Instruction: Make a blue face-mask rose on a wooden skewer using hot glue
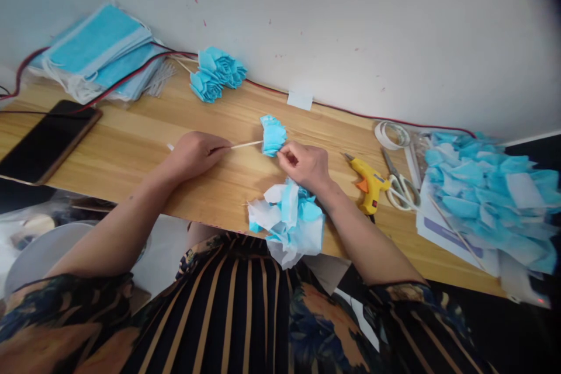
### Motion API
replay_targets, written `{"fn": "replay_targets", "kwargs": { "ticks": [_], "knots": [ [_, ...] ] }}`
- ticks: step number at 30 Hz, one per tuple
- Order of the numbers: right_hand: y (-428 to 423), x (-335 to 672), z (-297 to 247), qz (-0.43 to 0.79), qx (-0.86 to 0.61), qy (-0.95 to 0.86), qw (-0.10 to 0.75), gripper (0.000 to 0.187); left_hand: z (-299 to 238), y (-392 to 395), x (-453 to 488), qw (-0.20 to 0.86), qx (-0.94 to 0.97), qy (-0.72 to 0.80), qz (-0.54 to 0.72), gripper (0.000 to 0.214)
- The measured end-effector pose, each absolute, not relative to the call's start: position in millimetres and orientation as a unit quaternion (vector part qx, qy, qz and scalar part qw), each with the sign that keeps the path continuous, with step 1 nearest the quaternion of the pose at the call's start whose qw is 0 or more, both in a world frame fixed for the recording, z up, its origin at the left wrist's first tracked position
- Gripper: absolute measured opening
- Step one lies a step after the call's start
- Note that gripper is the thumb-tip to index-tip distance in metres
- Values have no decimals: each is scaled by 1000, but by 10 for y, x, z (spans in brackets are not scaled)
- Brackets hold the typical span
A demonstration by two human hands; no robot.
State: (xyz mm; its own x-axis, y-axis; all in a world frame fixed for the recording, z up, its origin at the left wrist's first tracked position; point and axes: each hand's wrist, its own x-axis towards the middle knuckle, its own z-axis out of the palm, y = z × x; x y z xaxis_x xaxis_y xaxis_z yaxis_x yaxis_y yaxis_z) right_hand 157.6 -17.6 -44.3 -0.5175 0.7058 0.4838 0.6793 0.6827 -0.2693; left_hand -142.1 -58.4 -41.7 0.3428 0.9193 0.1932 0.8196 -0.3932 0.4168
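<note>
My left hand is closed round a thin wooden stick that lies just above the wooden table. At the stick's right end sits a small blue fabric flower. My right hand pinches the flower's lower right edge with its fingertips. Under my right wrist, at the table's near edge, lies a heap of blue and white fabric scraps.
A yellow glue gun, white-handled scissors and a tape roll lie to the right, beside a big pile of blue pieces. At the back left are stacked face masks, finished blue flowers and a dark phone.
</note>
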Motion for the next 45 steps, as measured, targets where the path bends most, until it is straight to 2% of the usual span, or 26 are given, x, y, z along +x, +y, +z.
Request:
{"fn": "replay_targets", "kwargs": {
  "ticks": [8, 14, 18, 20, 33, 40, 45],
  "knots": [
    [-179, 1617, -377, -24, -391, -888, 242, 31, -407, -589, -1411, 125, 805, 545, 197, 47],
    [-164, 1656, -267, -28, -352, -895, 272, 28, -409, -585, -1401, 126, 807, 547, 185, 45],
    [-111, 1588, -199, -14, -324, -913, 245, 63, -421, -581, -1414, 126, 809, 543, 187, 43],
    [-82, 1545, -192, 1, -320, -919, 230, 70, -428, -582, -1425, 127, 811, 538, 193, 43],
    [19, 1486, -267, 37, -327, -917, 224, 77, -431, -588, -1431, 124, 816, 530, 192, 44],
    [68, 1450, -287, 108, -343, -905, 227, 76, -430, -579, -1434, 123, 817, 528, 194, 44],
    [100, 1608, -188, 172, -330, -889, 268, 80, -437, -572, -1437, 117, 822, 524, 191, 45]
  ]
}}
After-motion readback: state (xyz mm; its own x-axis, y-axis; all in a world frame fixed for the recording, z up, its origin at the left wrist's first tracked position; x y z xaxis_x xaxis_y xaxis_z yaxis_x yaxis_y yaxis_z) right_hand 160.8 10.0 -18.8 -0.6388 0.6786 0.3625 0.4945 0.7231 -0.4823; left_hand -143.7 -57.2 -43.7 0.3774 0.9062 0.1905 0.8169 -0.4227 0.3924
